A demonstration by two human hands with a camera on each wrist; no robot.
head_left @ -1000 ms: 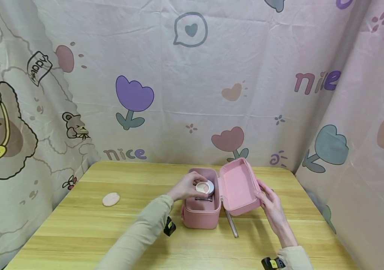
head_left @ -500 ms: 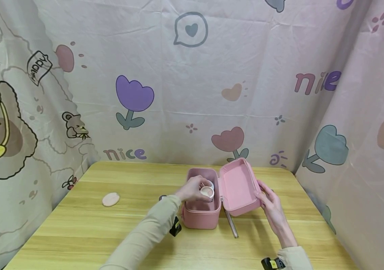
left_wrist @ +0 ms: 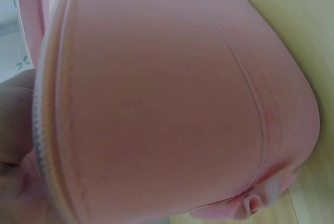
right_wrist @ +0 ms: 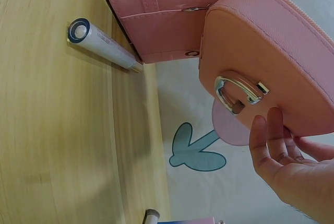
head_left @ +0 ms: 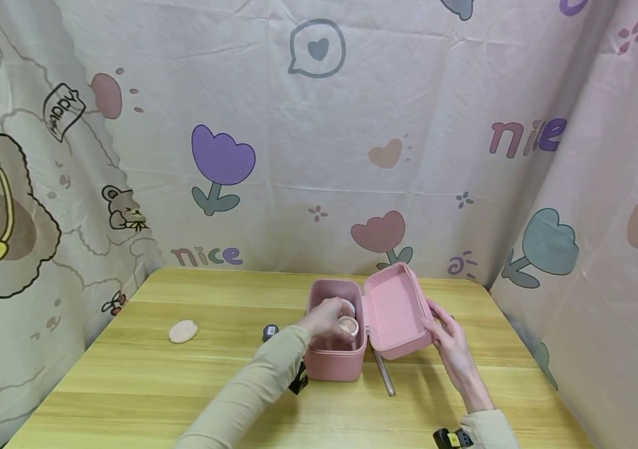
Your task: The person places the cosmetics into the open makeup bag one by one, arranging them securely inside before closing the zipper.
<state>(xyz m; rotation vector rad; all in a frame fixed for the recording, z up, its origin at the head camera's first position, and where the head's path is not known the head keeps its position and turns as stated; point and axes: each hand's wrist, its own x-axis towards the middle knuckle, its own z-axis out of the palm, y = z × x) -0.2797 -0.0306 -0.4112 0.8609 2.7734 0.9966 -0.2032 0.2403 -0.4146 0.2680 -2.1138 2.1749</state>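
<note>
A pink zippered cosmetic case [head_left: 332, 366] stands on the table with its lid [head_left: 397, 305] swung out to the right. My left hand [head_left: 327, 321] reaches down inside the case and holds a small round cosmetic compact [head_left: 348, 325] with a pale face and white rim. Another white round item [head_left: 348, 305] shows just behind it, partly covered by the fingers. In the left wrist view, the case's side wall [left_wrist: 156, 98] hides most of that hand. My right hand [head_left: 450, 340] grips the lid's outer edge; the right wrist view shows its fingers [right_wrist: 274, 135] beside the gold-buckled handle [right_wrist: 237, 91].
A silver tube [head_left: 384, 372] lies right of the case, under the lid. Left of the case are a small dark-lidded jar [head_left: 270, 332] and a pale round powder puff [head_left: 183, 332]. A patterned curtain [head_left: 307, 156] hangs behind the wooden table [head_left: 128, 399].
My left hand has moved slightly right and lower into the case with the compact. The dark-lidded jar, earlier hidden by the arm, now shows. My right hand and the lid have stayed put.
</note>
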